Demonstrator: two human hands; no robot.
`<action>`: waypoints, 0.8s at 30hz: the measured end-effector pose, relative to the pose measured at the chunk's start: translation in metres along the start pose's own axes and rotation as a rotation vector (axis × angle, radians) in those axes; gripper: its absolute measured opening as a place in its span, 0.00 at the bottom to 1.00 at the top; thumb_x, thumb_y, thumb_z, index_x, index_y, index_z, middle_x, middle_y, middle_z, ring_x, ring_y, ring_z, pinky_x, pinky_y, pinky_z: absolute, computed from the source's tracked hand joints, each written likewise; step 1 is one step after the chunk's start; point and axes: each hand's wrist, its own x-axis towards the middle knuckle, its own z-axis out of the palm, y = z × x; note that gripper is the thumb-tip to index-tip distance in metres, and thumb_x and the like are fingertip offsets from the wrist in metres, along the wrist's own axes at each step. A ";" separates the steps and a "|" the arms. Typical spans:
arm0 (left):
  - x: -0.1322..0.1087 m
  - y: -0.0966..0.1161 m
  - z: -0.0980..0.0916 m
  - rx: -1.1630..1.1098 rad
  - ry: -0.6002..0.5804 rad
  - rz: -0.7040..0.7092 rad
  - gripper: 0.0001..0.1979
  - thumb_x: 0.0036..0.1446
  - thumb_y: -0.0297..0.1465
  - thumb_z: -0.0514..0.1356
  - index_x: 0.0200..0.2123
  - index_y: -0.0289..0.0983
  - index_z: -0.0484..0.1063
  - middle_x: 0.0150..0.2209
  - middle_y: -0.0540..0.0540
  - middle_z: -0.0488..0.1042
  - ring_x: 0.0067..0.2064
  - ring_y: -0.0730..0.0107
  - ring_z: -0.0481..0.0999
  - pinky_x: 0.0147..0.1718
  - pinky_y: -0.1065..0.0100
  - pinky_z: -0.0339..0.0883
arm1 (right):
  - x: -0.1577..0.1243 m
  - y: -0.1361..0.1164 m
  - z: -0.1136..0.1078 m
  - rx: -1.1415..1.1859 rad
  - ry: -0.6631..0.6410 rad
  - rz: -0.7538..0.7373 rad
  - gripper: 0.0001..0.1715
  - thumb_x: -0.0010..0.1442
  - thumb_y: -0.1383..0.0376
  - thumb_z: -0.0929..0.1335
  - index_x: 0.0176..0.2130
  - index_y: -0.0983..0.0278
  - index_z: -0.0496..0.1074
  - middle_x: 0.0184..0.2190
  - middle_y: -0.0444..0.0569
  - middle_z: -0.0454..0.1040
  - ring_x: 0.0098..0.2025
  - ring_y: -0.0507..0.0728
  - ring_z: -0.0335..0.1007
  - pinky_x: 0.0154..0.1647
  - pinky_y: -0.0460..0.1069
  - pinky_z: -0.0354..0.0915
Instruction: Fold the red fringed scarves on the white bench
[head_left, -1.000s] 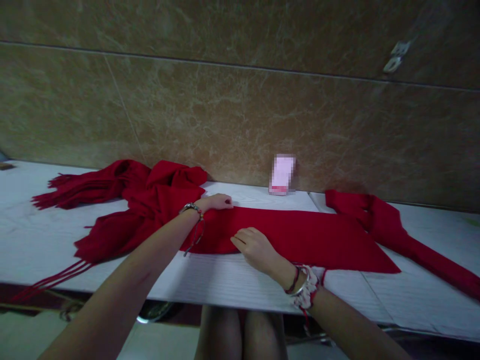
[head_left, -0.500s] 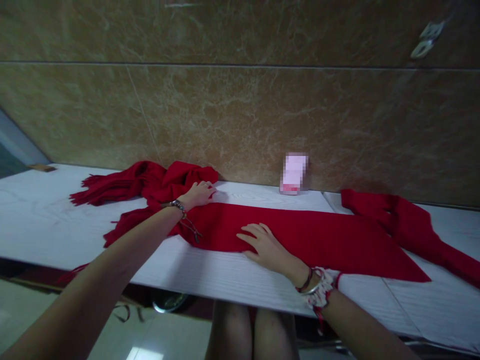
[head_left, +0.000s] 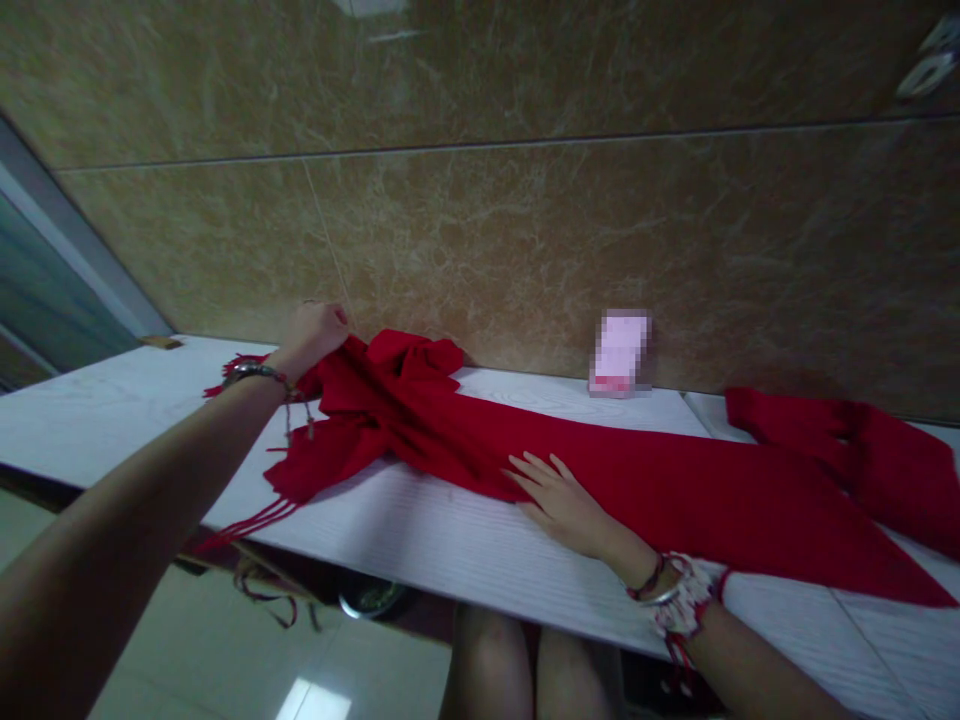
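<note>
Scarf: red, stretched across the table from left of centre to the lower right of the frame; smooth and flat right of centre, bunched in folds at left.
Left hand: closed, left of centre, gripping a raised part of the scarf, which slopes up to it from the table.
Right hand: open, fingers spread, palm down on the scarf's near edge, just below the centre of the frame.
Fringe: thin red strands at lower left, hanging over the table's front edge.
Red cloth: a folded length at right, against the flat part; whether it is joined to the scarf cannot be told.
Wrists: a bracelet on the left, a pale scrunchie on the right.
Table: white, wood-grained, running across the frame.
Pink item: blurred out, right of centre, beyond the scarf and near the wall.
Wall: brown, marbled tiles, filling most of the upper frame.
Below: knees at bottom centre, shiny floor at lower left.
</note>
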 end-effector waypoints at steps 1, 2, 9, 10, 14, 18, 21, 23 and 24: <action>-0.002 -0.006 0.001 0.006 -0.063 0.040 0.18 0.50 0.22 0.48 0.43 0.26 0.68 0.41 0.35 0.72 0.44 0.56 0.70 0.40 0.64 0.62 | 0.000 0.000 0.000 0.000 -0.006 -0.001 0.25 0.62 0.63 0.57 0.59 0.60 0.55 0.61 0.52 0.52 0.63 0.60 0.42 0.60 0.63 0.40; -0.005 -0.009 0.002 0.004 -0.137 0.084 0.17 0.47 0.21 0.50 0.41 0.27 0.70 0.39 0.36 0.74 0.42 0.58 0.71 0.40 0.66 0.63 | 0.000 0.000 0.000 -0.001 -0.011 -0.003 0.25 0.62 0.63 0.57 0.59 0.58 0.55 0.61 0.51 0.51 0.63 0.60 0.41 0.60 0.63 0.40; -0.011 0.011 0.032 -0.148 -0.372 0.312 0.19 0.50 0.34 0.55 0.46 0.35 0.69 0.49 0.43 0.70 0.46 0.66 0.70 0.42 0.74 0.61 | 0.000 0.000 -0.003 0.022 -0.038 -0.006 0.24 0.61 0.65 0.59 0.56 0.50 0.59 0.61 0.49 0.51 0.62 0.63 0.41 0.58 0.66 0.41; -0.010 0.016 0.038 -0.149 -0.361 0.297 0.18 0.50 0.36 0.54 0.43 0.35 0.71 0.47 0.43 0.72 0.45 0.65 0.71 0.41 0.74 0.61 | 0.000 -0.001 -0.004 0.027 -0.044 -0.007 0.24 0.61 0.65 0.59 0.56 0.50 0.59 0.61 0.50 0.52 0.62 0.63 0.41 0.58 0.66 0.41; -0.006 0.026 0.052 -0.139 -0.340 0.186 0.08 0.45 0.32 0.58 0.26 0.36 0.75 0.30 0.48 0.77 0.34 0.66 0.74 0.33 0.75 0.63 | -0.001 -0.002 -0.006 0.041 -0.051 -0.005 0.24 0.60 0.65 0.60 0.55 0.50 0.60 0.61 0.51 0.52 0.62 0.64 0.41 0.58 0.66 0.41; 0.007 0.005 0.031 -0.148 -0.189 -0.034 0.13 0.52 0.30 0.52 0.33 0.30 0.74 0.33 0.43 0.76 0.35 0.66 0.73 0.32 0.74 0.63 | -0.002 -0.001 -0.005 0.044 -0.034 -0.010 0.22 0.61 0.64 0.59 0.55 0.50 0.61 0.61 0.51 0.52 0.62 0.65 0.41 0.58 0.67 0.41; 0.016 -0.033 0.005 -0.140 -0.026 -0.261 0.20 0.57 0.28 0.44 0.45 0.18 0.64 0.39 0.33 0.72 0.38 0.61 0.71 0.31 0.69 0.65 | -0.002 0.001 -0.002 0.029 -0.018 -0.022 0.22 0.62 0.63 0.59 0.55 0.52 0.61 0.61 0.51 0.53 0.62 0.65 0.42 0.58 0.67 0.41; 0.015 -0.060 -0.003 -0.125 0.049 -0.333 0.22 0.56 0.28 0.44 0.49 0.15 0.58 0.41 0.28 0.70 0.42 0.55 0.69 0.32 0.63 0.66 | -0.002 0.003 0.000 0.020 -0.007 -0.023 0.22 0.62 0.63 0.59 0.55 0.53 0.61 0.60 0.51 0.54 0.62 0.64 0.42 0.58 0.66 0.41; 0.010 -0.072 -0.003 -0.124 0.062 -0.318 0.23 0.54 0.29 0.47 0.48 0.14 0.59 0.38 0.28 0.71 0.42 0.52 0.69 0.33 0.59 0.65 | -0.002 0.003 0.001 0.018 -0.003 -0.024 0.22 0.62 0.63 0.59 0.55 0.54 0.61 0.60 0.51 0.54 0.62 0.64 0.42 0.58 0.66 0.41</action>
